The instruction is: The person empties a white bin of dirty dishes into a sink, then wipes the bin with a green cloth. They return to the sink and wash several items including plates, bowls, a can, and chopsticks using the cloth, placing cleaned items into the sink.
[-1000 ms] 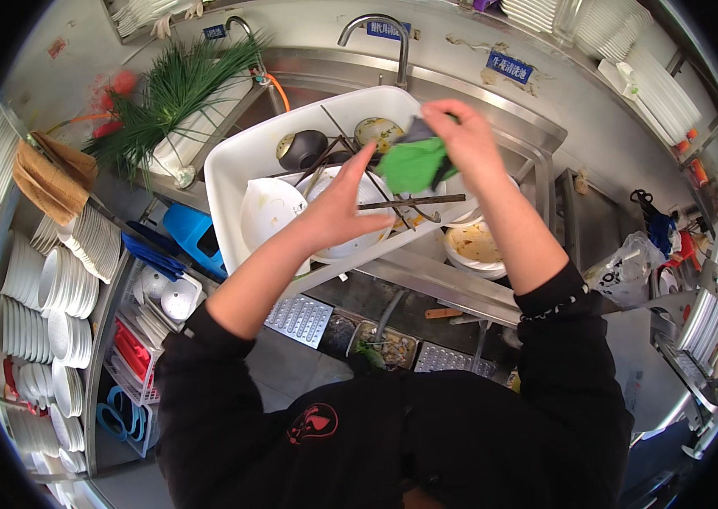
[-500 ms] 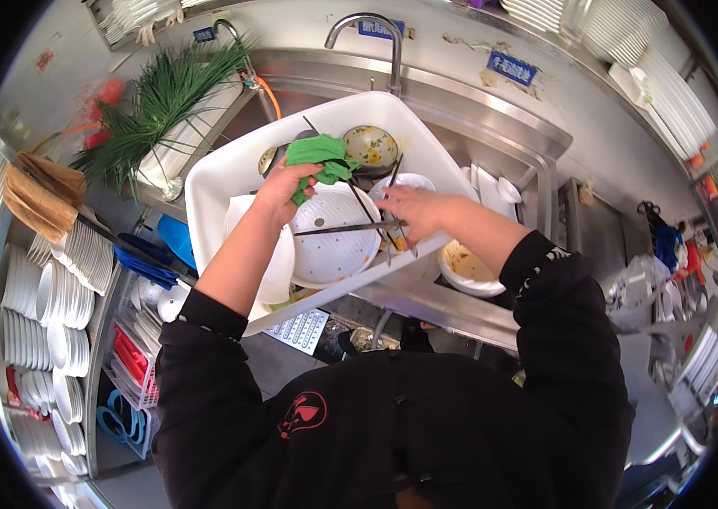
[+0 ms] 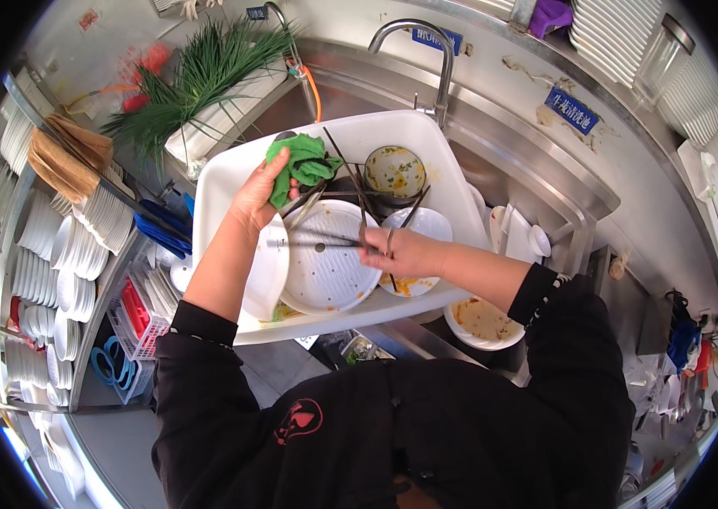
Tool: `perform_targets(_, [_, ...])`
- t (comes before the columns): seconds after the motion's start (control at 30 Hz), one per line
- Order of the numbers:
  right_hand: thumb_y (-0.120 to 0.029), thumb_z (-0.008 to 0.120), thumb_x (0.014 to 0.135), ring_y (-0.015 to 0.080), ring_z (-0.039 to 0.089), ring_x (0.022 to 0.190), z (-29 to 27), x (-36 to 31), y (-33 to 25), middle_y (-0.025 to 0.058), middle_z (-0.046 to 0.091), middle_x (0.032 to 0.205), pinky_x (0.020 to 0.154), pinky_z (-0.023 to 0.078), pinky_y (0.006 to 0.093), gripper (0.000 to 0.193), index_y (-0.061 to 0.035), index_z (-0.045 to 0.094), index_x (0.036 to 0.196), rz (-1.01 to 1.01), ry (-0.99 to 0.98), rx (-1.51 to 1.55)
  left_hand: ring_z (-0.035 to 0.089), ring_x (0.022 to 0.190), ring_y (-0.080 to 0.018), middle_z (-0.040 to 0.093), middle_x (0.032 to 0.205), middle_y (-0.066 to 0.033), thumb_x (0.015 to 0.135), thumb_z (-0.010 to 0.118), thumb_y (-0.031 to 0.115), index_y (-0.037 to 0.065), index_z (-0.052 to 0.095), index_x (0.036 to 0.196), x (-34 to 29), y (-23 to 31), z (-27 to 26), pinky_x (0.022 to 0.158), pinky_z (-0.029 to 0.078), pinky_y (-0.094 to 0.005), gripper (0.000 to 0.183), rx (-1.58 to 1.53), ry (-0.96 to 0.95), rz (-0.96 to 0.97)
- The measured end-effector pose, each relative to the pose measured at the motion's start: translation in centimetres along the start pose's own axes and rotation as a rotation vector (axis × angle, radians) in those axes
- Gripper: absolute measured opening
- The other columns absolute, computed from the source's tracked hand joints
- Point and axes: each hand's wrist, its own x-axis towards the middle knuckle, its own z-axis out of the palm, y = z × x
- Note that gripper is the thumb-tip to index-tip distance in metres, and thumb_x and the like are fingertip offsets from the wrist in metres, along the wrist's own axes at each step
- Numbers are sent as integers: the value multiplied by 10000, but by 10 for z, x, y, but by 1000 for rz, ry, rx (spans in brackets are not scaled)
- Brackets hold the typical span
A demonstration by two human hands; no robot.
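A green cloth [image 3: 301, 165] is bunched in my left hand [image 3: 255, 197], over the far left part of a white plastic tub [image 3: 338, 322]. My right hand [image 3: 399, 252] is closed around several dark chopsticks [image 3: 316, 240], whose ends point left and are smeared by motion. Beneath them lies a round white plate with small holes [image 3: 329, 276]. A white curved dish [image 3: 263, 276] leans beside it on the left. To the right sits a white bowl with orange food residue [image 3: 428, 225]. Farther back is a dark-rimmed bowl with green and yellow scraps [image 3: 394, 172]; other chopsticks rest near it.
The tub stands across a steel sink [image 3: 537, 182] with a curved faucet [image 3: 446, 72] behind it. A soiled white bowl [image 3: 484, 324] is right of the tub. Long green stalks [image 3: 206, 81] lie at the back left. Shelves of stacked plates [image 3: 36, 276] line the left side.
My right hand now grips chopsticks and has moved left, their ends swung over the perforated plate. My left hand still holds the cloth. The whole view has shifted slightly.
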Motion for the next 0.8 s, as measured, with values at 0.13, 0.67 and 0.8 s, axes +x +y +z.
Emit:
perform_targets(0.13, [-216,545,947,98,548,686,-37,7,-25,20,568,804,654,458,276,149,-73,507,924,-74,364,504,568,727,-131,646,857,-56,826,701,318,84,630,1020,16,7,-8,645,488,-304,312,124,133,110])
perform_targets(0.67, [-338,606,921,164,605,756,-97,88,24,81,675,931,718,550,373,257,-86,555,921,418,820,1227,646,999,-279,673,1064,-177,590,742,523,14,706,1006,84,-52,-33,859,498,-360,658,1718,139,-273])
perform_targets(0.8, [-437,637,883,163,607,731,-77,97,56,77,657,894,683,552,359,379,-71,565,951,416,870,1181,633,1041,-276,663,1125,-152,578,738,600,40,699,1054,83,-52,-26,885,484,-348,736,1786,76,-352])
